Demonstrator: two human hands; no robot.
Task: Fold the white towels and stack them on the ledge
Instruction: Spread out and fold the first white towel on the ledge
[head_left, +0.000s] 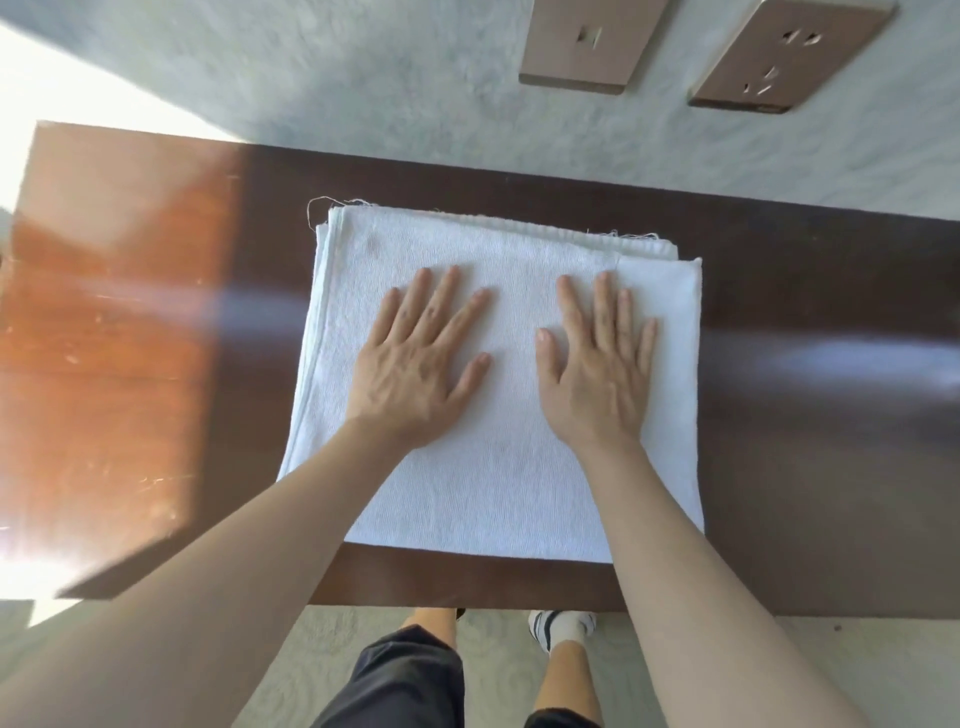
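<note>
Pressing flat on a folded white terry towel (498, 395), the left hand (415, 364) and right hand (597, 364) lie side by side, fingers straight and spread. It rests on a dark brown wooden worktop (805, 364); layered edges at its far side suggest perhaps several towels stacked.

Under both flat palms the towel (498, 467) is plain white with a faint ribbed weave and one small grey smudge beyond the left hand (415, 364). Around it the ledge (805, 415) is dark brown, glowing orange-red out past the left hand. Two taupe wall plates (587, 47) sit on mottled grey-white wall (363, 78); below, dark shorts (405, 680) and a white sock (566, 626) with dark stripes.
</note>
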